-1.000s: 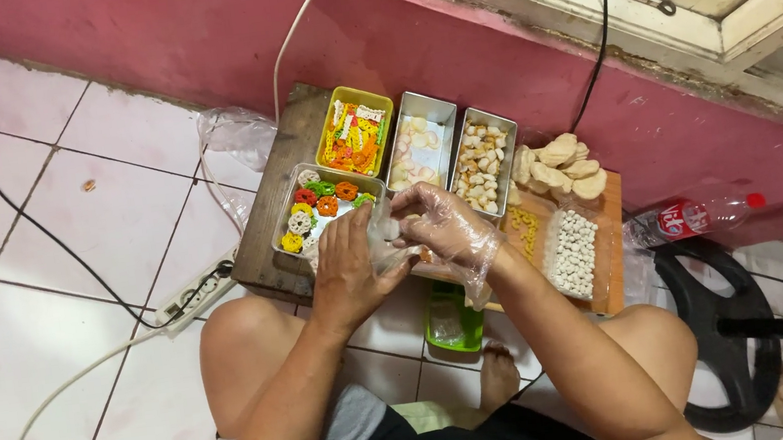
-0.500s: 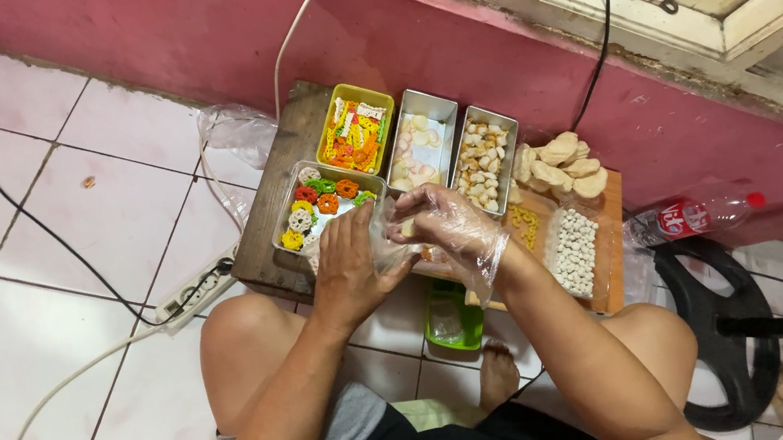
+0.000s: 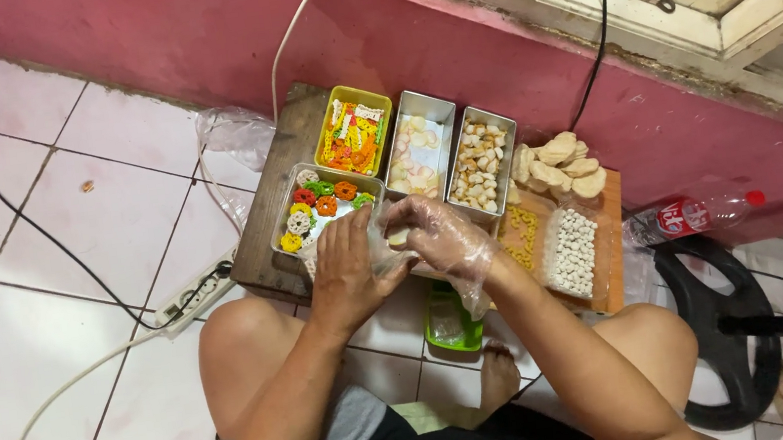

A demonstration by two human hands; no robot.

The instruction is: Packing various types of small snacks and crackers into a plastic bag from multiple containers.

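My bare left hand [image 3: 346, 267] grips a small clear plastic bag [image 3: 382, 241] over the front of a low wooden table [image 3: 287, 193]. In a thin plastic glove, my right hand [image 3: 441, 234] has its fingers pinched at the bag's mouth with a pale cracker piece. Just beyond the hands sit a metal tray of coloured flower-shaped crackers [image 3: 318, 207], a yellow tray of coloured stick crackers [image 3: 353, 137], a metal tray of pale round chips [image 3: 417, 155] and a metal tray of beige chunks [image 3: 480, 165].
A pile of flat pale crackers [image 3: 558, 168], small yellow bits [image 3: 521, 236] and a bag of white pellets [image 3: 571, 254] lie on the wooden board at right. A green box [image 3: 450, 322] sits under the table. Power strip [image 3: 190, 296], plastic bottle [image 3: 697, 214] and black weight plate [image 3: 716, 329] are on the tiled floor.
Both hands with the bag have drifted slightly left and toward the trays. The gloved fingers have closed in at the bag's mouth.
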